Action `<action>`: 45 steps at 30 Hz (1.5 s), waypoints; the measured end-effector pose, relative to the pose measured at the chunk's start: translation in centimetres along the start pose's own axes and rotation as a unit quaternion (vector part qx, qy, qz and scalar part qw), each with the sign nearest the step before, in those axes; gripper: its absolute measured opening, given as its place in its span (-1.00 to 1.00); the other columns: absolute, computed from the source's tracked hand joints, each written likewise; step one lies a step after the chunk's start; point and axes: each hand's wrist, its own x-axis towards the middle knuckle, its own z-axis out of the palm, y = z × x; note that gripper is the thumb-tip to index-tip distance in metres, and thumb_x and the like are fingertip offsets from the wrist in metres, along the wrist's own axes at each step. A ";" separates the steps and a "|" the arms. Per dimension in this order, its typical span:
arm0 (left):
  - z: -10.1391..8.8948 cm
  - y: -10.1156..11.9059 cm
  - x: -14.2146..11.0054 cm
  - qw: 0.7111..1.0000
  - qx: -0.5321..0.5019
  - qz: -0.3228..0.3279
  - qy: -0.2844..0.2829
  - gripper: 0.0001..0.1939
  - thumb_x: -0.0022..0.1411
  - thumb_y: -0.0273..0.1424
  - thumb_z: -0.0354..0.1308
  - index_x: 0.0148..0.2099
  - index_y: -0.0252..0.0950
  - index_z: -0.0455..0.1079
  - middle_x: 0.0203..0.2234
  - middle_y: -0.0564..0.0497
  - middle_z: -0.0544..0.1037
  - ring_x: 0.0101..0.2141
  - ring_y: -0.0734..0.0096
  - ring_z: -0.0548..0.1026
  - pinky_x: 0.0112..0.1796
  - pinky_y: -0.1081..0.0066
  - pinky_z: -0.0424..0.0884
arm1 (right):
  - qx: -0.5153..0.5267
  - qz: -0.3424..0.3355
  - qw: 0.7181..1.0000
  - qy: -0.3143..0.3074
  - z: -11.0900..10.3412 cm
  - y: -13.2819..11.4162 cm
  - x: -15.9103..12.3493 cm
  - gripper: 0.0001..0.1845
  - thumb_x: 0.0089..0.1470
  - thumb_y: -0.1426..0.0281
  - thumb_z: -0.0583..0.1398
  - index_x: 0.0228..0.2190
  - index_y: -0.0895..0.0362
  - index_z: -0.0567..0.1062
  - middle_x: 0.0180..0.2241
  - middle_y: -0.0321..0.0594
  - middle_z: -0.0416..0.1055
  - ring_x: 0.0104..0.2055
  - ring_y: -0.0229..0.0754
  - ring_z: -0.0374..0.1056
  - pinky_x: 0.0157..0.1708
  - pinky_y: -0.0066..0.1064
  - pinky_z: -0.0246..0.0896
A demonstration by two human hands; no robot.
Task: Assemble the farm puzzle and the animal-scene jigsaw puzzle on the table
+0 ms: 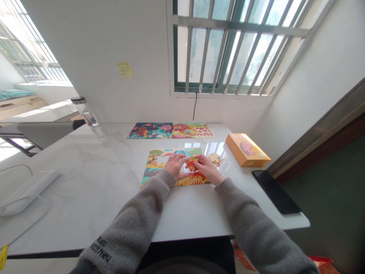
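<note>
A colourful jigsaw puzzle (154, 163) with trees and animals lies on the white table in front of me, with a pale gap in its middle. My right hand (209, 169) pinches a red and yellow puzzle piece (190, 164) over the puzzle's right part. On the left side of that gap, my left hand (176, 166) rests with fingers spread and curved, its fingertips close to the piece. Whether they touch it is hard to make out. Several loose pieces (215, 159) lie just right of the puzzle, beyond my right hand.
Two finished-looking pictures, a dark one (151, 130) and a farm scene (192, 130), lie along the wall. An orange box (247, 150) and a black phone-like slab (275, 192) are at the right. A glass bottle (85, 111) stands back left, a white device (30, 192) nearer.
</note>
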 end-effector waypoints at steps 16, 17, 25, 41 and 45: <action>2.7 -0.7 -0.7 0.994 -0.095 -0.039 -0.025 -0.70 0.07 -0.35 0.32 -0.10 -0.19 0.51 -0.09 -0.09 0.43 -0.02 0.09 0.40 0.05 0.06 0.36 | -0.418 -0.152 0.896 -0.005 -4.2 0.3 0.1 -0.75 0.21 0.50 0.05 -0.25 0.15 0.54 -0.27 -0.12 0.49 -0.19 -0.11 0.39 -0.12 -0.27 0.28; 2.9 -0.7 -0.7 0.993 -0.103 -0.045 -0.030 -0.71 0.08 -0.37 0.32 -0.10 -0.19 0.51 -0.08 -0.09 0.43 -0.02 0.10 0.40 0.06 0.05 0.36 | -0.437 -0.154 0.886 -0.020 -4.2 0.5 0.0 -0.73 0.21 0.51 0.05 -0.25 0.15 0.55 -0.26 -0.11 0.49 -0.16 -0.10 0.38 -0.09 -0.26 0.27; 3.9 -0.7 -0.6 0.989 -0.127 -0.062 -0.051 -0.78 0.13 -0.47 0.31 -0.14 -0.20 0.54 0.00 -0.10 0.44 0.00 0.11 0.41 0.08 0.01 0.39 | -0.505 -0.159 0.847 -0.054 -3.6 0.8 -0.3 -0.71 0.22 0.55 0.07 -0.24 0.14 0.59 -0.25 -0.12 0.49 -0.13 -0.07 0.35 -0.05 -0.25 0.24; 3.4 -0.2 -0.9 0.990 -0.110 -0.009 -0.088 -0.78 0.27 -0.39 0.18 -0.05 -0.21 0.55 0.00 -0.14 0.51 0.02 0.13 0.44 0.11 0.05 0.42 | -0.563 -0.170 0.804 -0.087 -3.2 0.1 -1.0 -0.70 0.22 0.58 0.06 -0.27 0.14 0.58 -0.23 -0.12 0.49 -0.15 -0.08 0.32 -0.05 -0.27 0.21; 3.0 0.3 -0.8 0.990 -0.084 0.006 -0.111 -0.74 0.29 -0.30 0.17 0.00 -0.20 0.52 0.03 -0.14 0.47 0.07 0.11 0.41 0.14 0.06 0.39 | -0.604 -0.165 0.774 -0.093 -2.3 -0.8 -2.0 -0.77 0.23 0.54 0.09 -0.25 0.15 0.55 -0.20 -0.06 0.46 -0.10 -0.03 0.31 -0.04 -0.23 0.20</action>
